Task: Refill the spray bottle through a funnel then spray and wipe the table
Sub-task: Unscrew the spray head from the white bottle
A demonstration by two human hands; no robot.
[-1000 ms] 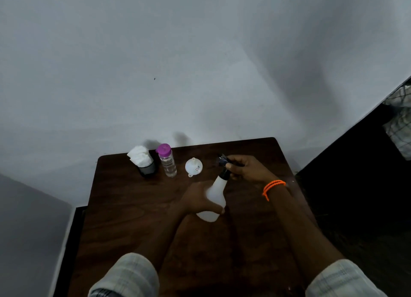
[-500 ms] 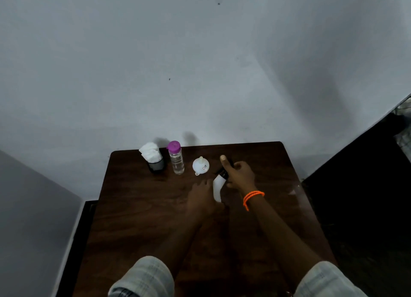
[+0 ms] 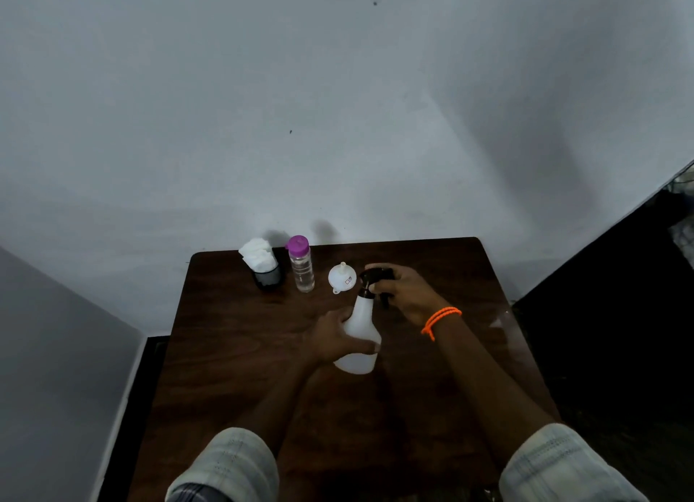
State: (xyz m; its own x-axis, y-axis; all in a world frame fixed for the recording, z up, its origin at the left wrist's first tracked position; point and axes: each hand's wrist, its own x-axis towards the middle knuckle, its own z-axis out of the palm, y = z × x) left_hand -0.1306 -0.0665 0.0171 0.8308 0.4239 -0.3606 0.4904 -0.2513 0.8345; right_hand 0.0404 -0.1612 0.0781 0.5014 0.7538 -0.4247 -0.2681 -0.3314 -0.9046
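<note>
A white spray bottle [image 3: 359,327] with a black trigger head [image 3: 371,278] stands on the dark wooden table [image 3: 233,351], a little past its middle. My left hand [image 3: 332,338] wraps the bottle's body from the left. My right hand [image 3: 407,295], with an orange band on the wrist, grips the black spray head from the right. A small white funnel [image 3: 341,278] lies just left of the spray head. A clear water bottle [image 3: 301,265] with a purple cap stands left of the funnel.
A dark holder with white tissues [image 3: 261,263] stands at the table's back left corner. A pale wall rises right behind the table. Dark floor lies to the right of the table.
The bottle was lying almost hidden between both hands half a second ago; now it stands up, with more of its white body showing. The view has shifted a little.
</note>
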